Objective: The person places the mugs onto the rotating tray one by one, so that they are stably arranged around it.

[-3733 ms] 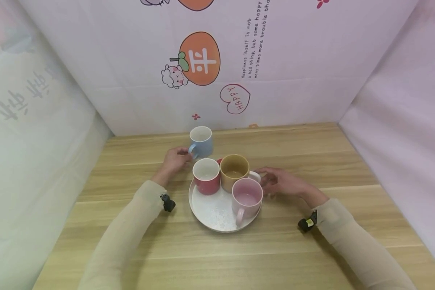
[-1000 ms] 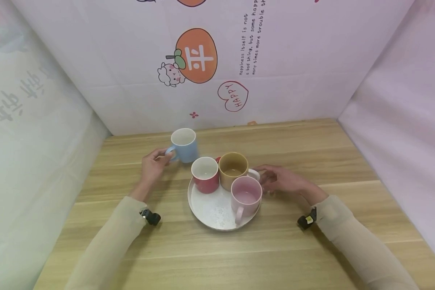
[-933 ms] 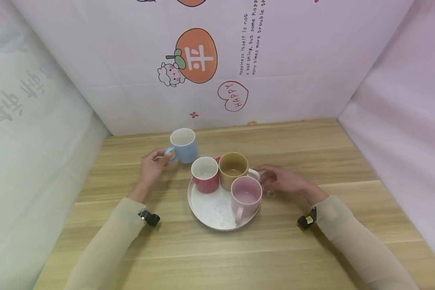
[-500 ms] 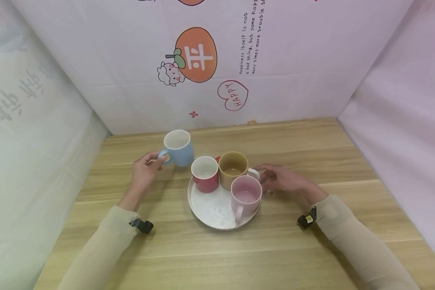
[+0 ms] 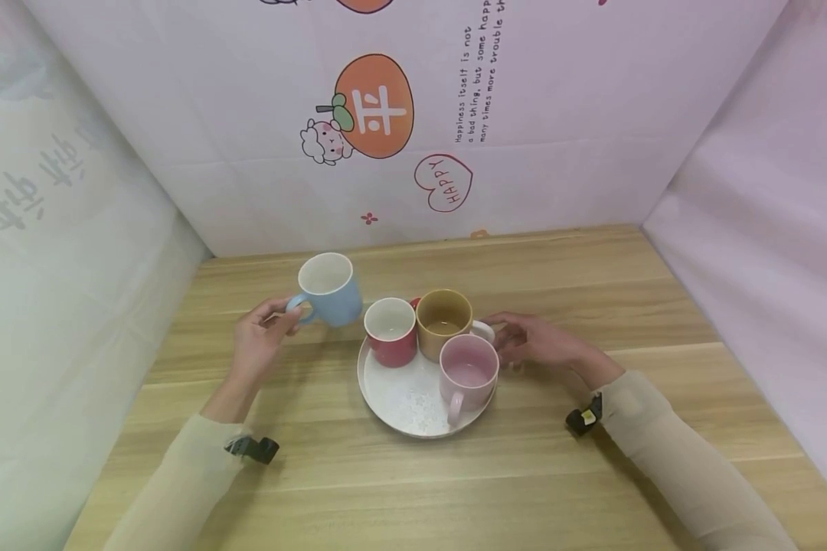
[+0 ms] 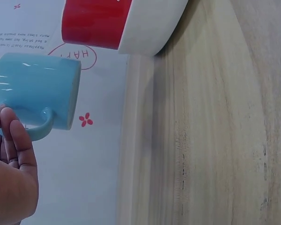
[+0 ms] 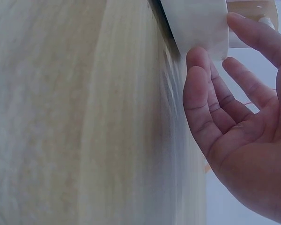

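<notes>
My left hand (image 5: 258, 337) pinches the handle of a light blue mug (image 5: 338, 301) between thumb and fingers. The mug hangs raised and slightly tilted, left of a round white tray (image 5: 403, 409). In the left wrist view the blue mug (image 6: 35, 89) is apart from the table. On the tray stand a red mug (image 5: 394, 350) with a white inside, a tan mug (image 5: 433, 340) with a white handle, and a pink mug (image 5: 463, 390). My right hand (image 5: 534, 340) is at the tray's right side; its fingertips meet the tray wall (image 7: 201, 28) with fingers loosely bent.
The wooden table (image 5: 413, 490) is walled by a printed white cloth (image 5: 248, 153) at the back and pale cloth at both sides. Small black cameras (image 5: 253, 449) sit on both wrists. The red mug is close to the right of the blue one.
My left hand has drawn the blue mug left and nearer from behind the red mug, tilting it. The right hand, tray and other mugs stay in place.
</notes>
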Demonstrator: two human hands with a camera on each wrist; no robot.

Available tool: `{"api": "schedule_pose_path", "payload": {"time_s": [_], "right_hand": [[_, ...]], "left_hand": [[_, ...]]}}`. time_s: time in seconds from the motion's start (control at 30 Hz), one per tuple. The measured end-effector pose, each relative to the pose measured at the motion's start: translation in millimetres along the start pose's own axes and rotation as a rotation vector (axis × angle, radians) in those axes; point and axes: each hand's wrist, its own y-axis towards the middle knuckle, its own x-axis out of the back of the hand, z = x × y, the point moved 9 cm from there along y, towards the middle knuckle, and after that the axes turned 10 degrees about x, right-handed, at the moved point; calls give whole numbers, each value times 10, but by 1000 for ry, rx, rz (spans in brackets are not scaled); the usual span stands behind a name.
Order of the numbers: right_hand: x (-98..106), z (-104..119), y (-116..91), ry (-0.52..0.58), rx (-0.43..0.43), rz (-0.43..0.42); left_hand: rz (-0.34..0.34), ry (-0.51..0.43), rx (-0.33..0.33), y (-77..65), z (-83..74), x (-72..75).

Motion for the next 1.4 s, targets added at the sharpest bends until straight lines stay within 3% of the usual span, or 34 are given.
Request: {"api": "schedule_pose_path", "payload": {"time_s": [0.27, 0.5, 0.73, 1.03, 1.27, 1.4], "right_hand": [[-8, -1, 0, 8, -7, -7], [-14, -44, 5, 21, -14, -4], [-14, -62, 2, -2, -27, -2], [-8, -52, 0, -3, -9, -4], [-1, -43, 6, -5, -12, -8], [1, -42, 7, -7, -14, -9]], "left_hand": [[12, -100, -24, -135, -50, 71], [15, -80, -17, -266, -79, 124], [18, -154, -38, -369, -100, 161], [46, -39, -67, -498, -118, 149], [109, -102, -92, -593, -176, 79], [137, -93, -87, -642, -190, 13]]}}
